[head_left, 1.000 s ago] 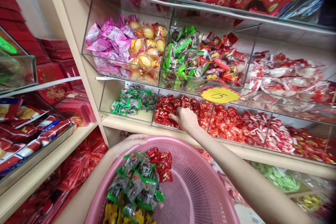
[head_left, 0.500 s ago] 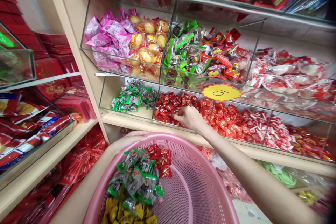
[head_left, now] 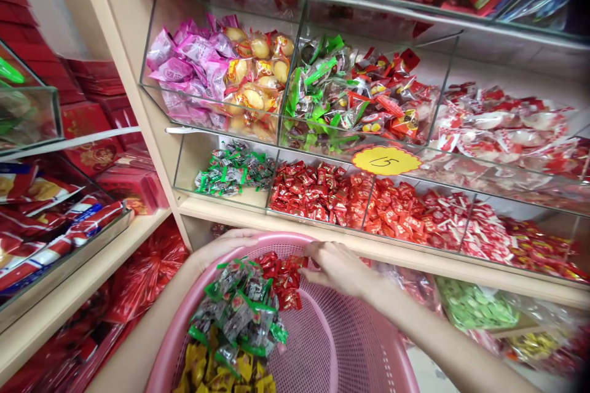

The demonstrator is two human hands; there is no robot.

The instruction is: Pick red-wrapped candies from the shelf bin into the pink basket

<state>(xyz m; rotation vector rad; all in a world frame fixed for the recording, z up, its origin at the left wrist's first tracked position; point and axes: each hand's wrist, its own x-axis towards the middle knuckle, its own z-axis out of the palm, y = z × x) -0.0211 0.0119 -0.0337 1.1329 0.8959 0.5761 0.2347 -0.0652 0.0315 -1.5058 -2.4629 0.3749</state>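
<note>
A pink plastic basket (head_left: pixel 369 307) with perforated walls is tilted toward me below the shelf. My left hand (head_left: pixel 228 244) grips its far left rim. My right hand (head_left: pixel 334 267) is inside the basket near the far rim, its fingers curled in a pinch against red-wrapped candies (head_left: pixel 288 279); the fingertips are partly hidden. Beside these candies lie clear packets with green edges (head_left: pixel 249 307), and yellow-wrapped candies (head_left: pixel 221 374) sit closer to me. Just beyond the basket, a shelf bin holds similar red candies (head_left: pixel 308 190).
Green-edged packets (head_left: pixel 235 169) fill the bin at left, brighter red candies (head_left: pixel 399 209) the one at right. Purple packets (head_left: pixel 191 73) lie in the upper row. A yellow price tag (head_left: pixel 387 160) reads 15. The wooden shelf edge (head_left: pixel 221 212) runs just above the basket.
My right hand has come from the red candy bin back toward me and down into the basket, beside the red candies. My left hand and the basket have stayed in place.
</note>
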